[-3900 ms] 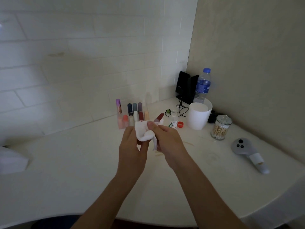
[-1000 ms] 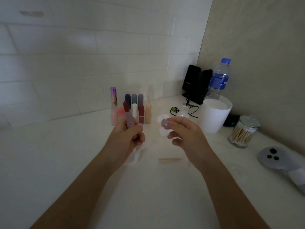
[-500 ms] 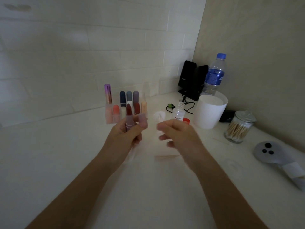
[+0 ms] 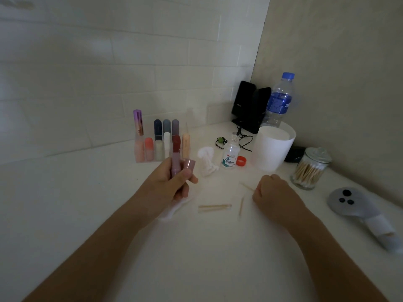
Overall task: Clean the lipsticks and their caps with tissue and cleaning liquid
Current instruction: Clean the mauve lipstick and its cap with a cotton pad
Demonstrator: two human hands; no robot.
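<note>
My left hand [image 4: 172, 184] is raised over the table and grips a mauve lipstick [image 4: 175, 165] upright, its dark red tip showing. The mauve cap [image 4: 189, 165] sits beside it in the same hand, and a white tissue [image 4: 174, 211] hangs under the palm. My right hand [image 4: 272, 194] is down at the table to the right, fingers curled, pinching a thin cotton swab [image 4: 246, 186]. A clear organizer [image 4: 161, 147] with several lipsticks stands behind. The open cleaning liquid bottle [image 4: 230, 153] stands with its red cap [image 4: 241, 160] beside it.
A crumpled tissue [image 4: 207, 160] lies left of the bottle. Loose swab sticks [image 4: 214, 207] lie between my hands. At the back right stand a white cup [image 4: 272, 147], a water bottle [image 4: 280, 99], black speakers [image 4: 250, 105] and a swab jar [image 4: 309, 171]. A grey controller [image 4: 359, 210] lies far right.
The cap passed from my right hand to my left, which now holds lipstick and cap together. My right hand dropped to the table on the right and closed on a swab.
</note>
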